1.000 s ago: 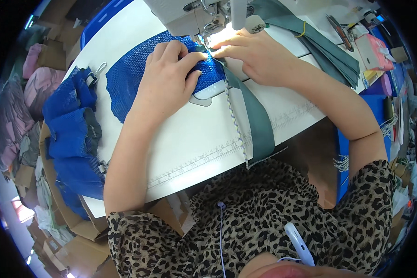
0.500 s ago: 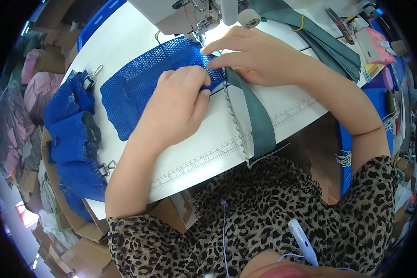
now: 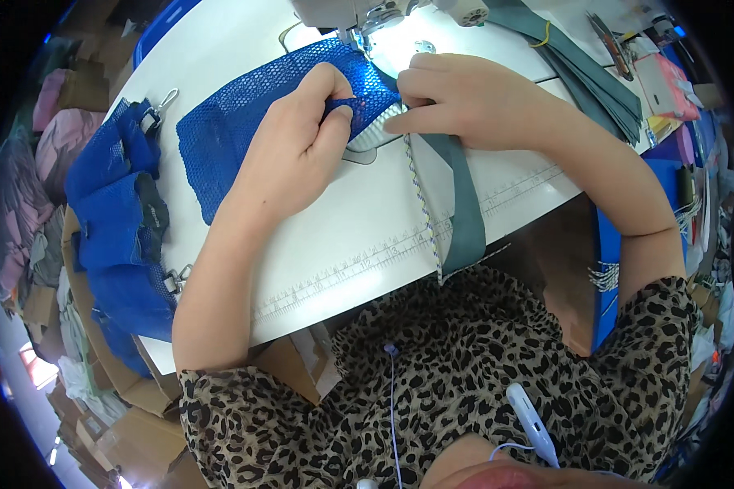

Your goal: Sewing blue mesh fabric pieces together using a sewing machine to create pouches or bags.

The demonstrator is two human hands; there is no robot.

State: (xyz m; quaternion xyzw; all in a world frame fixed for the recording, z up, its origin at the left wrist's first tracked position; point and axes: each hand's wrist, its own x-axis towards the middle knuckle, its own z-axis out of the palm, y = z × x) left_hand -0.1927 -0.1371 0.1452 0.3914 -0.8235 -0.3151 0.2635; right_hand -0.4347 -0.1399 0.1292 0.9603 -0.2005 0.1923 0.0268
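A piece of blue mesh fabric (image 3: 240, 122) lies on the white table, its far edge by the sewing machine's lit needle area (image 3: 359, 41). My left hand (image 3: 298, 143) pinches its near edge between thumb and fingers and holds it raised in a fold. Across from it, my right hand (image 3: 465, 102) is closed at the fabric's right corner, where a dark green fabric strip (image 3: 465, 204) and a thin patterned cord (image 3: 420, 196) meet it. Strip and cord run from there toward the table's near edge. My right fingertips partly hide the join.
Blue mesh pieces with metal snap hooks (image 3: 122, 220) hang over the table's left side. More dark green strips (image 3: 579, 81) lie at the back right, beside snips (image 3: 610, 45) and a pink box (image 3: 661, 85). A printed ruler scale (image 3: 367, 265) follows the near edge.
My left hand has moved up and lifted the mesh edge into a fold, uncovering a metal plate beneath. My right fingers, stretched toward the needle before, have drawn back and closed at the corner.
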